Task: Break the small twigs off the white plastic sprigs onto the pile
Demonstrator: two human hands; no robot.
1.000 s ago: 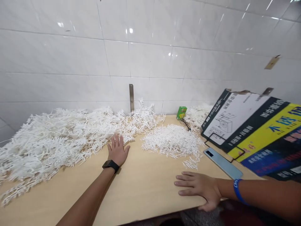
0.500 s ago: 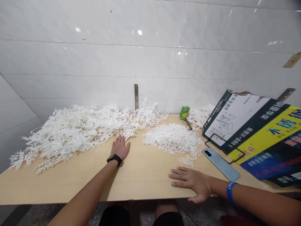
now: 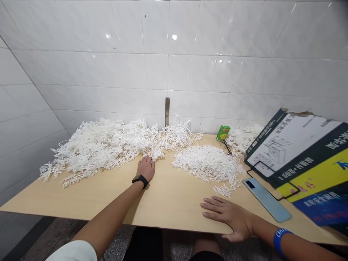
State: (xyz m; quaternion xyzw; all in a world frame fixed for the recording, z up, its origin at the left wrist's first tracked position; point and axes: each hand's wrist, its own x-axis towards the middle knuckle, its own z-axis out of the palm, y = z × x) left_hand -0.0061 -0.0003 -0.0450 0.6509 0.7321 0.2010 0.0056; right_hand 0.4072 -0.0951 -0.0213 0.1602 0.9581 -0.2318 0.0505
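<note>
My left hand, with a black band on the wrist, rests on the table at the front edge of a large tangled heap of white branching plastic-like pieces. Its fingers are slightly bent and close together, the tips at the heap's edge; I cannot make out anything held in them. My right hand lies flat near the table's front edge, fingers stretched out and holding nothing. Beyond it is a smaller heap of short white sticks, with a few strays nearest the hand.
A light blue phone lies right of the smaller heap, with a black wire stand by it. A large printed cardboard box leans at the right. At the back are a small green box and another white pile.
The view has swung left, so the table and heaps sit further right in it. My left fingers and thumb have drawn closer together. The right hand stays flat.
</note>
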